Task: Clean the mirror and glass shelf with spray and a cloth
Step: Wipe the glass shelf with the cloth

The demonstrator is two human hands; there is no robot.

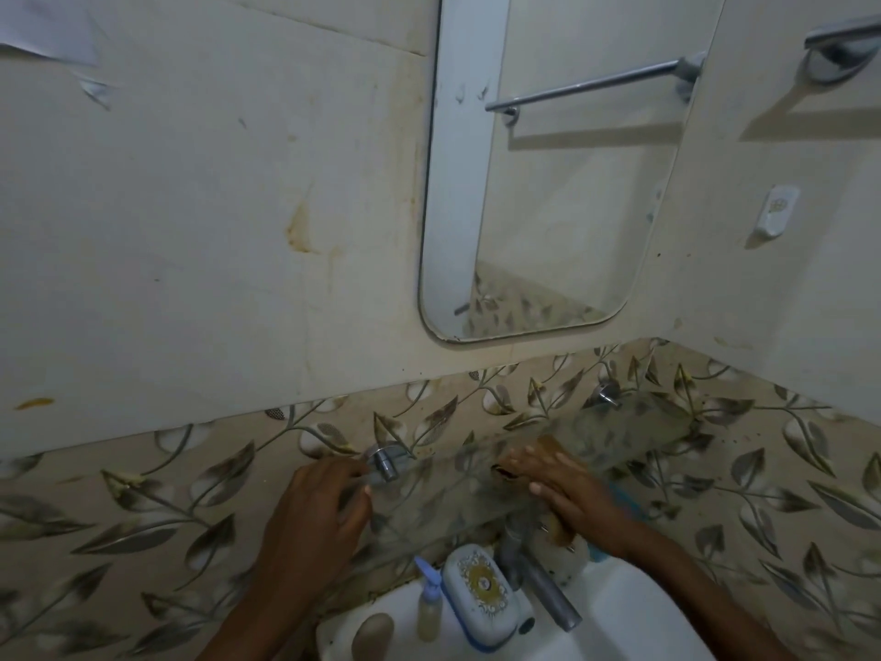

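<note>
Our flat right hand (pixel 569 493) presses the cloth (pixel 549 446) on the glass shelf (pixel 624 429); our left hand (pixel 319 508) grips its end; the bottle (pixel 429 610) holds yellowish liquid.

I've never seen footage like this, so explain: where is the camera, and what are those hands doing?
One picture, from a wide-angle camera worn on a person's head, looking down at their own bare hands; no machine. A mirror hangs on the wall, a glass shelf under it. The right hand presses a brown cloth flat on the shelf. The left hand is at the shelf's left end; whether it grips is unclear. Below, a sink carries a tap, a soap box and a small bottle.
</note>
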